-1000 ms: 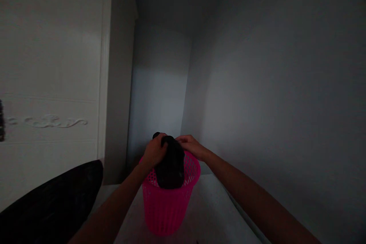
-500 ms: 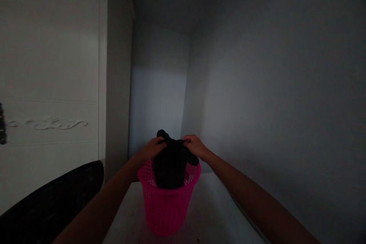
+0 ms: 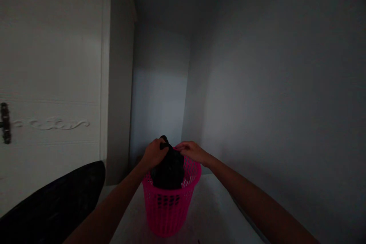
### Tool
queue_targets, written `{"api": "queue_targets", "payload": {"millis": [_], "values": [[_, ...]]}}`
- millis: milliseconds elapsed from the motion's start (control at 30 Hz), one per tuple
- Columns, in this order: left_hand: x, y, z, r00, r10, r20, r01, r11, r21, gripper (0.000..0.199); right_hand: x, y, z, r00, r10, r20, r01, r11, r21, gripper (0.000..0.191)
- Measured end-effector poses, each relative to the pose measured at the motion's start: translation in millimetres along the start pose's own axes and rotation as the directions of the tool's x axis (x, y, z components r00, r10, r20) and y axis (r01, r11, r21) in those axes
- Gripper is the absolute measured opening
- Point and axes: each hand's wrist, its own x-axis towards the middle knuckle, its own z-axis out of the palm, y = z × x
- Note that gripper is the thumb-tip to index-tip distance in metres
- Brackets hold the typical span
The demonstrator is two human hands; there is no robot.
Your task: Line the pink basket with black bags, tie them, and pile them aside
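A pink perforated plastic basket [image 3: 167,217] stands upright on a pale surface. Inside its mouth sits a black plastic bag [image 3: 169,171], bunched up and rising above the rim, with its lower part showing through the holes. My left hand [image 3: 154,153] is closed on the bag's gathered top at the left. Over the basket's far right rim, my right hand [image 3: 196,152] has its fingers and thumb pinched at the bag's upper right edge. The tips of both hands are partly hidden in the dark plastic.
To the left is a white door panel [image 3: 54,65] with carved trim and a dark handle [image 3: 5,124]. A large dark curved object [image 3: 65,198] fills the lower left. Grey walls [image 3: 257,84] close in the right and back, near my right arm.
The bag has sunk lower into the basket, and its right-hand flap no longer hangs over the side. Both hands have come down slightly, with the right moving a little left.
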Motion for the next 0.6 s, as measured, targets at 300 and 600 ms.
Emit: {"api": "queue_targets", "payload": {"millis": [300, 600], "values": [[-1, 7, 4.2, 1.0, 0.015, 0.0, -0.014, 0.994, -0.104, 0.036, -2, -10, 10, 0.999, -0.03, -0.028, 0.02, 0.951, -0.308, 0.018], [-4, 0, -4.3, 0.992, 0.021, 0.125, 0.017, 0.954, -0.298, 0.027, -14, -9, -5, 0.985, -0.096, -0.142, 0.039, 0.934, -0.355, 0.013]]}}
